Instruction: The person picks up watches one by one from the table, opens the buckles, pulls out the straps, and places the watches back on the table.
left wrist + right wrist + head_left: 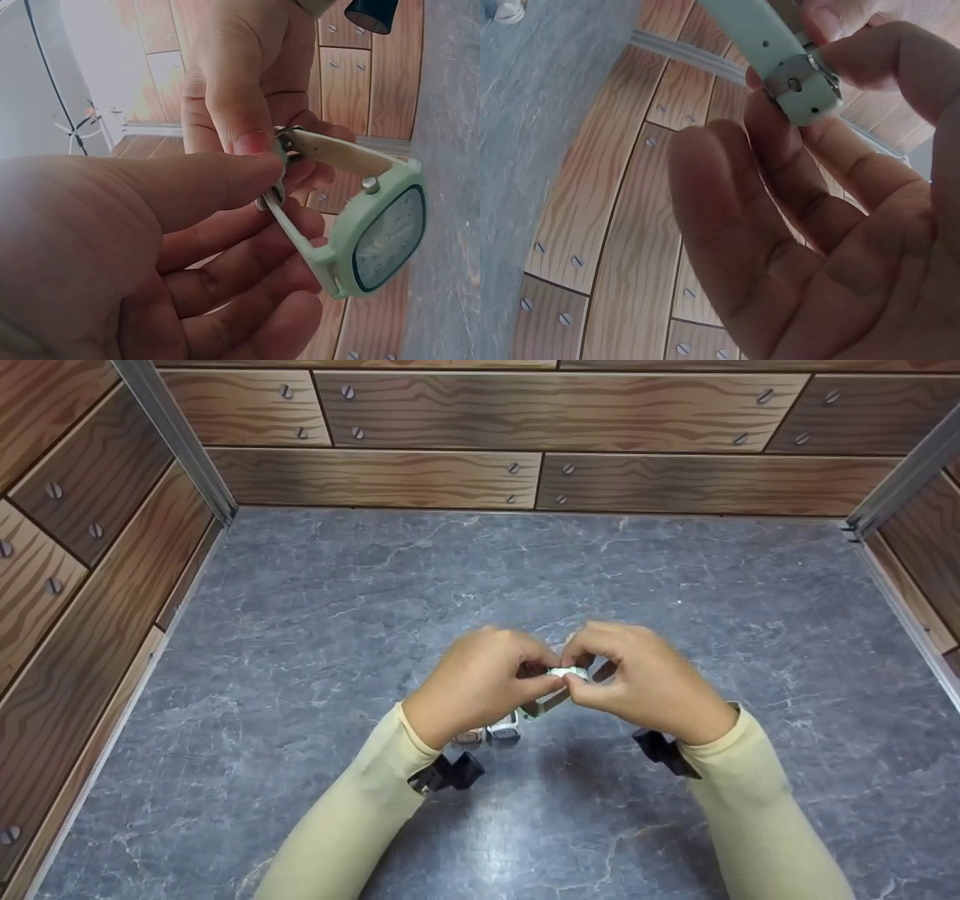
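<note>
A mint-green wristwatch (386, 232) with a rounded square case and a silver crown hangs between the two hands, its strap forming a loop. My left hand (480, 682) pinches the strap near the buckle between thumb and fingers. On the other side, my right hand (649, 682) pinches the same strap area, fingertips almost meeting the left ones. In the right wrist view, the holed strap end (761, 37) runs through the metal buckle (799, 79), its rounded tip sticking out past the frame. The watch is held above the grey tabletop (360, 607), partly hidden by the fingers in the head view.
Just below the left hand, a white-and-dark watch (504, 731) and a brownish one (469, 736) lie side by side on the table. Wood-patterned panels (540, 412) wall in the back and sides. Black wrist cameras (450, 771) sit at the sleeves.
</note>
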### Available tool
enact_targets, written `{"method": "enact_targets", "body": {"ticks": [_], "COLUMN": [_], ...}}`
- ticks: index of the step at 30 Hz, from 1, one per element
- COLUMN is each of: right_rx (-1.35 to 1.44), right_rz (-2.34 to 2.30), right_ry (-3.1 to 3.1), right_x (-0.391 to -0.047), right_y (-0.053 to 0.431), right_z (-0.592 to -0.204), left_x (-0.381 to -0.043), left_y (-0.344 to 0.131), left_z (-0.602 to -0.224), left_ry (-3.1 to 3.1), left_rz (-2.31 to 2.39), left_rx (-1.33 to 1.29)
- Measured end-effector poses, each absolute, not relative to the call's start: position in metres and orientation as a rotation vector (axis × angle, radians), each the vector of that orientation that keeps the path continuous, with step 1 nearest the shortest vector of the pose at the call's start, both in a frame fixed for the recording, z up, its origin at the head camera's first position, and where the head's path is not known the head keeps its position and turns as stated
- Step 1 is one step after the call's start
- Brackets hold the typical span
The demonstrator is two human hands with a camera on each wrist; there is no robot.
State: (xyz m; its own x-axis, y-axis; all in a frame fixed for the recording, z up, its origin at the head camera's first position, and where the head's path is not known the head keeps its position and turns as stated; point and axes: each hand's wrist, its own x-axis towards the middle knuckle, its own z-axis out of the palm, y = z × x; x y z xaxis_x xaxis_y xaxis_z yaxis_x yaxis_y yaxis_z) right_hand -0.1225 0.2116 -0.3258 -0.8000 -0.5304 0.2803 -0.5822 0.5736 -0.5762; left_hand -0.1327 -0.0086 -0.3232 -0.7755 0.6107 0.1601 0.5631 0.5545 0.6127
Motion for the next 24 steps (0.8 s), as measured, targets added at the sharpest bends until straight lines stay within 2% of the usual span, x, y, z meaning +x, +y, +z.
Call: {"method": "enact_targets", "body": {"ticks": [5, 13, 24], "right_rx": [0.948, 0.907, 0.857], "right_rz": [1.042, 1.385, 1.592], "right_ry": [-2.734, -2.656, -2.624], "right_x": [-0.1227, -0.1259, -0.1260], "right_y": [0.2105, 0.2115, 0.2139], "right_z": [-0.3251, -0.3248, -0.3242], "left_x": [-0.1328, -0.1335, -0.1341], "left_y": [-0.0078, -0.0072, -0.0077], "left_z": [-0.3226, -0.3209, -0.3207], "left_ry": [2.698, 2.589, 2.310], "left_rz": [1.058, 1.288, 1.567], "left_rx": [1.024, 0.970, 0.756]}}
